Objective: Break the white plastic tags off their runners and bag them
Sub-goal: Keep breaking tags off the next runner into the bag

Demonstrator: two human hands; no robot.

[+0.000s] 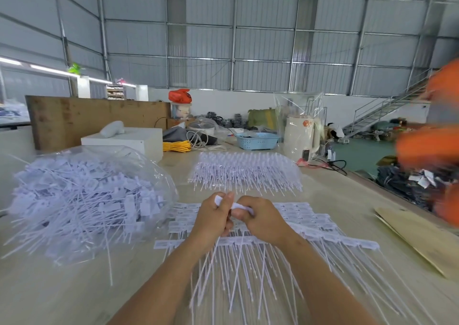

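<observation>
A strip of white plastic tags point(242, 209) is held up above the bench point(347, 200) between both hands. The left hand point(213, 215) is curled around one end, with a white tag head showing above its fingers point(227, 199), and the right hand point(263, 219) is curled around the other end, with white plastic showing at its fingers point(242, 212); the two sets of fingers are touching or nearly so, and which it is cannot be told. Directly beneath the fingers, rows of tags still on their runners point(248, 247) are laid flat on the bench, with their long thin tails fanned toward the person. To the left of the fingers, a clear plastic bag point(94, 200) is seen lying on the bench, heaped with loose white tags, some of whose tails are stuck out of its mouth. Beyond the fingers, a second batch of tags point(246, 170) is laid out, apparently under clear plastic film. Further beyond, a blue plastic basket point(257, 141), a cream-coloured appliance point(300, 135), a coil of yellow cord point(176, 146) and a white box point(124, 142) are placed on the bench. To the right of the fingers, a piece of brown cardboard point(422, 237) is laid at the bench edge, and a blurred orange sleeve point(427, 145) of another person is seen at the frame edge.
</observation>
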